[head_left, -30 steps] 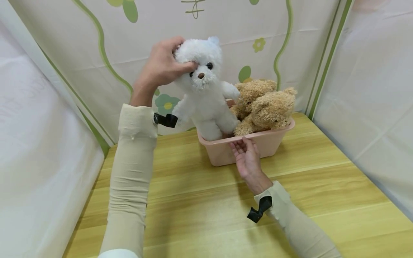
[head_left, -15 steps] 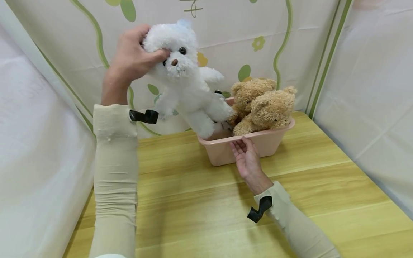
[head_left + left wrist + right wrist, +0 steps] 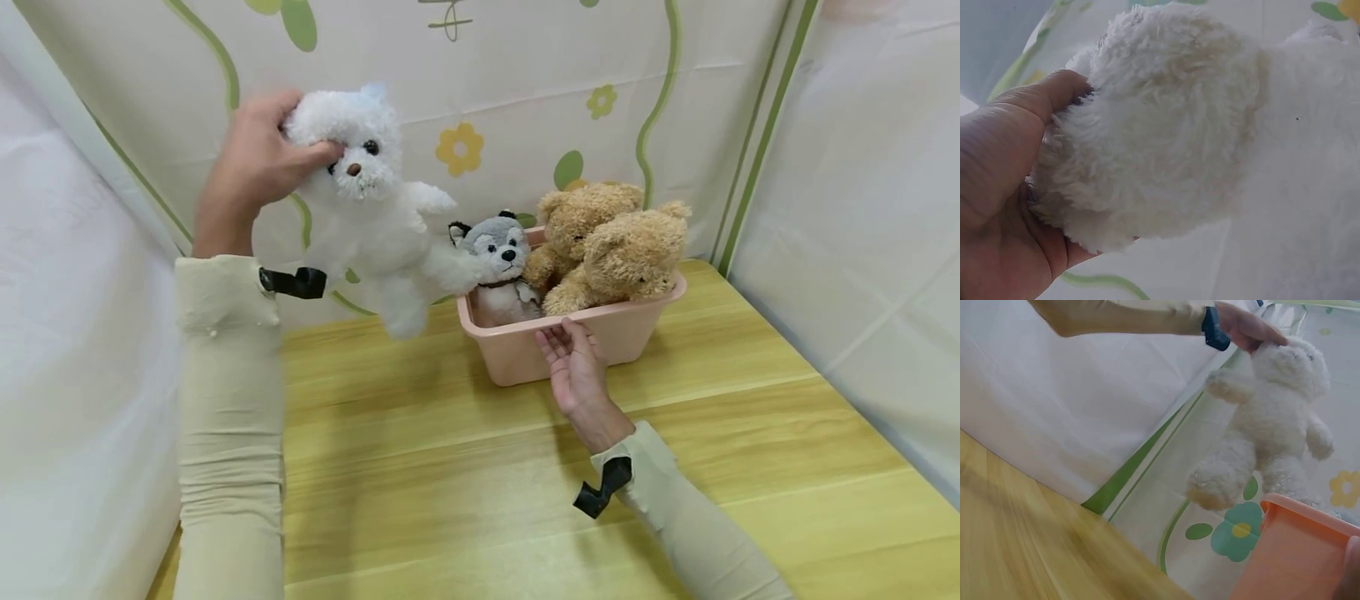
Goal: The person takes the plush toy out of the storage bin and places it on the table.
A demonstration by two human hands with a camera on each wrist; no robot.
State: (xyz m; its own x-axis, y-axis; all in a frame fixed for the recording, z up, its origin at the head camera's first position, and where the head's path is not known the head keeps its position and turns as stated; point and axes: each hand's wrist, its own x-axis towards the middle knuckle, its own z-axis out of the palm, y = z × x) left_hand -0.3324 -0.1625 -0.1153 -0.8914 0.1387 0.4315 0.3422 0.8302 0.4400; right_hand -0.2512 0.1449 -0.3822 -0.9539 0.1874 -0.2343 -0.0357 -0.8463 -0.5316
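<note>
My left hand [image 3: 258, 158] grips a fluffy white teddy bear [image 3: 375, 221] by the head, thumb across its face. The bear hangs in the air left of a pink plastic bin [image 3: 517, 354], one foot overlapping the bin's left end in the head view. In the left wrist view the white fur [image 3: 1160, 137] fills the space beside the thumb. My right hand [image 3: 577, 371] holds the bin's front rim, palm up, thumb at the edge and fingers under it. Inside the bin sit a grey and white husky plush [image 3: 501, 250] and two tan teddy bears [image 3: 592, 212], [image 3: 630, 258].
The bin stands on a wood-grain table [image 3: 465, 492] near its back edge. A white fabric wall [image 3: 525, 67] with printed flowers and vines rises behind it. Plain white fabric panels [image 3: 870, 208] hang at both sides.
My left hand has carried the white teddy bear up and left out of the bin, then lower, uncovering the husky plush. My right hand and the bin stay put.
</note>
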